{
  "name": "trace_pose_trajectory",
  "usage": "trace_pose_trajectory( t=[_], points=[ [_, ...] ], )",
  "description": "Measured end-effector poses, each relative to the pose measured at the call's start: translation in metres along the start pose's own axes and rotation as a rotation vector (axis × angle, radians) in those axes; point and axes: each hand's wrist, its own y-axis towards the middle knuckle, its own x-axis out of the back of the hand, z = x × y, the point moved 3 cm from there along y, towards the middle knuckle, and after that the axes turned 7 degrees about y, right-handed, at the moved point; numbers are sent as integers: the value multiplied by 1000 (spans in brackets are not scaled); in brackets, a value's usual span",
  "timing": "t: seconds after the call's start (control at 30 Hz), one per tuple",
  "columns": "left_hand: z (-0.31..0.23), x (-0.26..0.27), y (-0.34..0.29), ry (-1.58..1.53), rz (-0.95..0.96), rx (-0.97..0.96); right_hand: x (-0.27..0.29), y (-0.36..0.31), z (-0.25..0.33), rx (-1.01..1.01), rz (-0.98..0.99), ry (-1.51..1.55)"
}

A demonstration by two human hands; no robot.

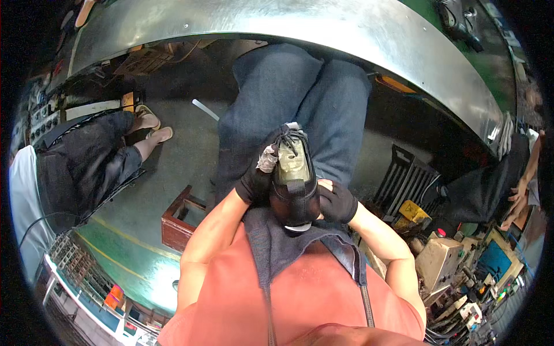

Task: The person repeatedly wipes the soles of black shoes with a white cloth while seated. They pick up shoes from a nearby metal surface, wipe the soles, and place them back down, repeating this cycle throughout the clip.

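Observation:
A black shoe (295, 203) with a yellowish-green last (293, 164) inside it is held over my lap, its laced end pointing away from me and its heel toward my belly. My left hand (257, 176), in a black fingerless glove with whitish tape round a finger, grips the shoe's left side. From the right, my right hand (338, 202), gloved the same way, is curled against the shoe near the heel; its fingertips are partly hidden. A pale edge shows under the heel. Beneath lies a dark denim apron (271, 242) over my legs.
A shiny metal bench (323, 20) curves across the far side, above my knees. A brown wooden stool (180, 222) stands at the left. Another person (86, 161) sits farther left. On the right are a black slatted plastic piece (398, 176) and a cluttered machine (441, 259).

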Motion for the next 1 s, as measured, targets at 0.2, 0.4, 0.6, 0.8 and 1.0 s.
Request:
trace_pose_trajectory(
  t=[0.2, 0.4, 0.6, 0.8, 1.0],
  points=[
    [-40, -20, 5, -45, -62, 131, 22, 25, 9, -198, 13, 135],
    [-67, -37, 23, 1555, -358, 80, 57, 29, -45, -1129, -236, 836],
    [-45, -14, 22, 500, -341, 134, 73, 36, -58, -1334, -211, 996],
    [-15, -33, 6, 1170, -385, -257, 113, 30, -66, -971, 174, 271],
    [-8, -28, 10, 1292, -380, -249, 94, 53, -40, -777, 275, -414]
  ],
)
